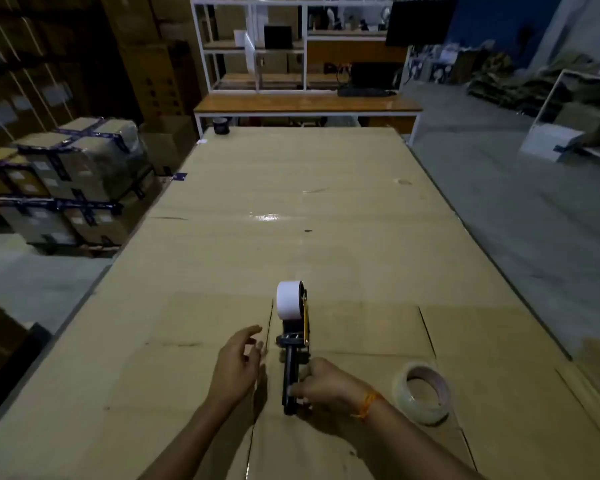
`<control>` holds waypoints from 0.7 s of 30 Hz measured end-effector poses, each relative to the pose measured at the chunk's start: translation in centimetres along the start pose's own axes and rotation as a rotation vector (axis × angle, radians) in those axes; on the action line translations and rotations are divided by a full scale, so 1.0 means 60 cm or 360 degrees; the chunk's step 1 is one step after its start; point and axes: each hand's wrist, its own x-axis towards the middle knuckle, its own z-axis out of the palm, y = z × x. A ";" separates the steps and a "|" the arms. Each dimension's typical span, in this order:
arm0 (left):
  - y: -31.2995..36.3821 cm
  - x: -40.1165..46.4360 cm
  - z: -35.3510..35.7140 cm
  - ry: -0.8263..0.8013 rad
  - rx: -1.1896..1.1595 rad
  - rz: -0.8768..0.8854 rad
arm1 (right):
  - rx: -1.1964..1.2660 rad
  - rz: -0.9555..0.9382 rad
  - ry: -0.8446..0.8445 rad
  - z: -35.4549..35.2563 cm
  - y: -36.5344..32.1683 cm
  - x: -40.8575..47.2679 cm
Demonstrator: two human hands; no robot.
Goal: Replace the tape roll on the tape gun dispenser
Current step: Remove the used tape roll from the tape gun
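Observation:
A black tape gun dispenser with a yellow side plate stands on the cardboard-covered table, near its front edge. A white tape roll sits mounted at its far end. My right hand grips the black handle at the near end. My left hand hovers just left of the dispenser, fingers spread, holding nothing. A clear, mostly used tape roll lies flat on the cardboard to the right of my right wrist.
A dark cup stands at the table's far left corner. Wrapped cartons are stacked on the floor to the left. A wooden bench with white shelving stands beyond the table. Bare concrete floor lies to the right.

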 end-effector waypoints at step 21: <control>0.051 -0.056 0.048 -0.0233 -0.0783 -0.0921 | 0.1283 -0.0166 0.0410 0.077 0.004 0.014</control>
